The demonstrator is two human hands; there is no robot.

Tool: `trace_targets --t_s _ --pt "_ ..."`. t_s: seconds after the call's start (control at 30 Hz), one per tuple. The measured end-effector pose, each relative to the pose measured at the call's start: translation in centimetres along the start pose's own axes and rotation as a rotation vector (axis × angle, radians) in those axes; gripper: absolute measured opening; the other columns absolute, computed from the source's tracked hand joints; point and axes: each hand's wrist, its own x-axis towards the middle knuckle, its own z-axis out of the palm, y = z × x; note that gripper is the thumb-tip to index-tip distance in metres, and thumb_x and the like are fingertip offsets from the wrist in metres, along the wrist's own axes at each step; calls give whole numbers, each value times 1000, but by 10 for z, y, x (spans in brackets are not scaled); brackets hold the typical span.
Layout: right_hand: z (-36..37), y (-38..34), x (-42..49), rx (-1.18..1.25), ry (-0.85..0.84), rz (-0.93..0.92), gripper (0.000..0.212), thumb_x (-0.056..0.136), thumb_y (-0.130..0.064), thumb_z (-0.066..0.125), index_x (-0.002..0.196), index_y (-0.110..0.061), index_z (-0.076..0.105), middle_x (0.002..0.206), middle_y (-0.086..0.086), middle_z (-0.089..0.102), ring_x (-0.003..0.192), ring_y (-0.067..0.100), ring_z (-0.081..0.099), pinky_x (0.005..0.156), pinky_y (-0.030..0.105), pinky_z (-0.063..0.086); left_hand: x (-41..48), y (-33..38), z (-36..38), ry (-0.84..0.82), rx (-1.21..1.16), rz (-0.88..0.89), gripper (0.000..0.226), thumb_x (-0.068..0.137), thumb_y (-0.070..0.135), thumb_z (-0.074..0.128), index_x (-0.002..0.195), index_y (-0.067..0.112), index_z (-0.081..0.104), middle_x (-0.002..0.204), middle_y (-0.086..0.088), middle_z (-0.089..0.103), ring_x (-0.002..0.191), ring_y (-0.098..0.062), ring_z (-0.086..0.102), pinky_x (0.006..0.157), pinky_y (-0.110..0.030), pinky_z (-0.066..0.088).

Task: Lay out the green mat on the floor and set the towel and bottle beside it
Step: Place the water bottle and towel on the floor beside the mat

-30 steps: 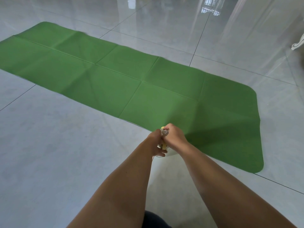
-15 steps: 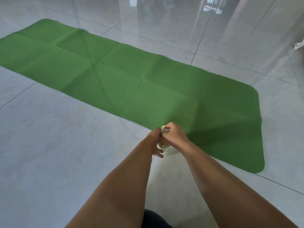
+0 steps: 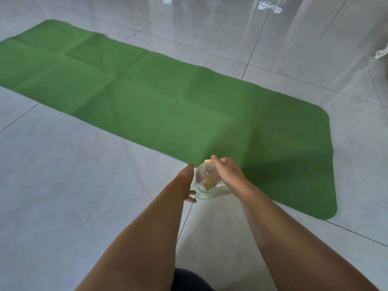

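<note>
While the green mat (image 3: pixel 147 97) is lying fully unfolded on the tiled floor (image 3: pixel 63 185), we are standing the clear water bottle (image 3: pixel 204 179) upright just beside its near edge. Our right hand (image 3: pixel 227 172) is hovering loose-fingered by the cap, holding nothing. Our left hand (image 3: pixel 185 181) is sitting against the bottle's side, and we cannot tell whether it is gripping. No towel is showing, so that step probably remains.

Green mat (image 3: pixel 147 97), pale grey floor (image 3: pixel 63 196)
</note>
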Motion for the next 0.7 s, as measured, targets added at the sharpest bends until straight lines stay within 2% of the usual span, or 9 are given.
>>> trace_targets --t_s 0.07,0.1,0.17,0.23,0.33,0.43,0.53,0.63,0.7 --pt "-6 14 3 131 19 127 53 93 -52 37 114 -7 55 112 10 57 97 23 54 81 33 40 3 -4 -10 35 -52 -22 53 98 42 32 141 13 33 143 -20 34 124 -37 46 95 -54 40" --pt "-9 22 4 203 41 207 60 93 -54 36 129 -6 48 128 11 52 109 25 51 90 36 40 4 -6 -16 59 -86 -34 53 98 42 33 141 12 33 143 -20 35 125 -37 46 95 -53 40" --pt "-15 30 4 308 76 309 66 93 -55 35 139 -8 38 140 9 44 121 29 46 98 41 40 4 -8 -23 113 -155 -35 50 97 39 33 138 10 36 139 -18 39 121 -34 49 92 -49 42" --pt "-18 29 5 388 106 351 65 94 -55 35 139 -9 38 139 9 44 120 30 48 98 42 42 4 -8 -26 173 -227 -11 46 97 35 33 134 9 41 130 -15 45 111 -30 53 90 -45 43" --pt "-20 16 4 511 166 337 55 95 -48 37 133 -8 44 124 9 51 101 27 52 86 36 42 -5 -5 -26 236 -272 22 41 96 31 34 128 8 46 116 -12 48 95 -26 54 84 -39 42" --pt "-30 -3 -8 577 241 294 44 97 -32 40 127 -2 49 117 14 54 100 27 50 87 37 40 -30 7 -35 293 -256 68 31 95 26 36 115 7 50 107 -11 51 89 -24 56 81 -37 40" --pt "-57 -28 -33 532 209 321 32 95 -14 41 118 6 51 115 27 56 107 39 56 88 45 45 -82 35 -43 379 -251 95 21 94 19 34 102 7 49 96 -8 54 77 -20 58 77 -34 39" --pt "-96 -66 -74 472 130 329 21 95 -9 38 108 -2 53 120 23 60 109 35 59 90 42 46 -151 69 -36 389 -217 151 21 94 17 30 101 8 48 79 -4 54 63 -15 54 71 -30 38" --pt "-125 -98 -107 409 97 281 22 96 -10 38 111 -4 53 115 19 63 90 28 62 72 32 46 -200 91 -25 371 -194 153 21 95 16 28 100 9 47 75 -4 55 61 -15 55 64 -28 35"
